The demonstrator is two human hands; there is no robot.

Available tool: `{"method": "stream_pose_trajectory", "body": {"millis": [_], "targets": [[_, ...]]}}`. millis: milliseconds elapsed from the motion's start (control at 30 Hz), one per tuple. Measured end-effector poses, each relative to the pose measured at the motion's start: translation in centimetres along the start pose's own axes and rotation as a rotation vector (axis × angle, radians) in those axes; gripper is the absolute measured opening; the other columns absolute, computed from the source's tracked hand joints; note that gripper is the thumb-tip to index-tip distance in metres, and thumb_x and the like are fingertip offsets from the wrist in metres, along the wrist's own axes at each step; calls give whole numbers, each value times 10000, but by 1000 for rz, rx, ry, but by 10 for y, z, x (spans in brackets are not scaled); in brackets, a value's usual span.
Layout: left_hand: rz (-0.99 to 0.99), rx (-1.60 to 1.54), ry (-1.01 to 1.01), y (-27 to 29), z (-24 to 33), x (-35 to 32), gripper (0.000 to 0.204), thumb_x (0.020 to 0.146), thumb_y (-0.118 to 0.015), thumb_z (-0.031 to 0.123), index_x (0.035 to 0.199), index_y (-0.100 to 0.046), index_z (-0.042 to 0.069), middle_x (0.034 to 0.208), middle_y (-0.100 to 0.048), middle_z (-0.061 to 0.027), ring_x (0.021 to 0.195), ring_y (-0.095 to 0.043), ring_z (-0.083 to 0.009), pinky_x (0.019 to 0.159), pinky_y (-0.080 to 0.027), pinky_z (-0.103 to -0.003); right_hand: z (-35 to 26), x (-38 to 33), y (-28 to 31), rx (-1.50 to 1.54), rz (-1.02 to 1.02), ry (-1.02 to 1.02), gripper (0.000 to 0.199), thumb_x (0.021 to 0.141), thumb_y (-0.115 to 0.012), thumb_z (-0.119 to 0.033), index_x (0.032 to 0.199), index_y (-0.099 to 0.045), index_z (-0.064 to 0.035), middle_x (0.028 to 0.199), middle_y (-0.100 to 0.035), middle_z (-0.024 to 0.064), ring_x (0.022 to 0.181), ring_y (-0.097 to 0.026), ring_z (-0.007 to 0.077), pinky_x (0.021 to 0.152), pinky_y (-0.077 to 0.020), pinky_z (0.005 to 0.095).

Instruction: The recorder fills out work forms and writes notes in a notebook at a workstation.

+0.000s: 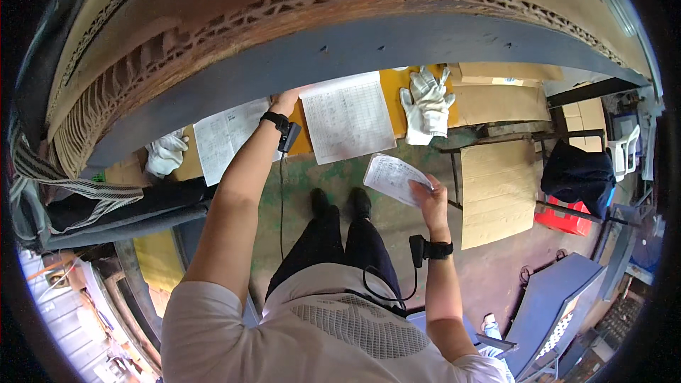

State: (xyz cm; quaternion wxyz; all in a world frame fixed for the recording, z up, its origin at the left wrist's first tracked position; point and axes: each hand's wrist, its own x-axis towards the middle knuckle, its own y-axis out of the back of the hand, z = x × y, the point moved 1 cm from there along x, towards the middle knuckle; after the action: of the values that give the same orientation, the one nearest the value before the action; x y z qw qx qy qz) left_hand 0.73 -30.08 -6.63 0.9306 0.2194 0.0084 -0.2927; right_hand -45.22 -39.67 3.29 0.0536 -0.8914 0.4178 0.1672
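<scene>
My right hand (433,204) is closed on a small sheaf of papers (392,179) with writing, pinching its right end above the floor. My left hand (286,101) reaches to the tabletop, beside a large ruled sheet (347,120). The fingers of that hand are hidden under a grey board, so their state cannot be seen. Left of it lies another written sheet (230,135), partly behind my forearm. White work gloves (427,106) rest to the right of the ruled sheet, and another white glove (167,154) lies at the far left.
The grey board (340,41), with corrugated cardboard above it, spans the area over the yellow table (303,142). At right are a cardboard panel (499,191), dark cloth (578,174) and a red stool (567,221). A dark cable (282,206) hangs from my left wrist.
</scene>
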Motion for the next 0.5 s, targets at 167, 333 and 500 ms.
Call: {"method": "stream_pose_trajectory", "body": {"millis": [167, 333, 500], "targets": [[66, 575, -37, -13, 77, -66, 727, 778, -785, 236, 1378, -426, 38, 1273, -548, -129, 1180, -508, -317, 1036, -328, -524, 1, -1, 5, 18, 31, 3, 98, 894, -686, -35, 966, -690, 32, 857, -678, 3, 757, -561, 54, 658, -472, 234], [-201, 773, -572, -25, 71, -173, 809, 733, -808, 363, 1396, -436, 84, 1418, -381, -163, 1278, -369, -364, 1044, -280, -551, 4, -1, 3, 34, 25, -12, 87, 893, -687, -37, 958, -693, 20, 852, -677, 0, 758, -563, 54, 664, -477, 238], [-363, 961, -598, -50, 47, -219, 862, 733, -782, 296, 1466, -371, 110, 1454, -331, -154, 1296, -357, -341, 1057, -275, -500, 5, 2, -3, 31, 10, 16, 90, 891, -686, -46, 950, -685, 23, 816, -661, 4, 742, -544, 55, 653, -469, 246]]}}
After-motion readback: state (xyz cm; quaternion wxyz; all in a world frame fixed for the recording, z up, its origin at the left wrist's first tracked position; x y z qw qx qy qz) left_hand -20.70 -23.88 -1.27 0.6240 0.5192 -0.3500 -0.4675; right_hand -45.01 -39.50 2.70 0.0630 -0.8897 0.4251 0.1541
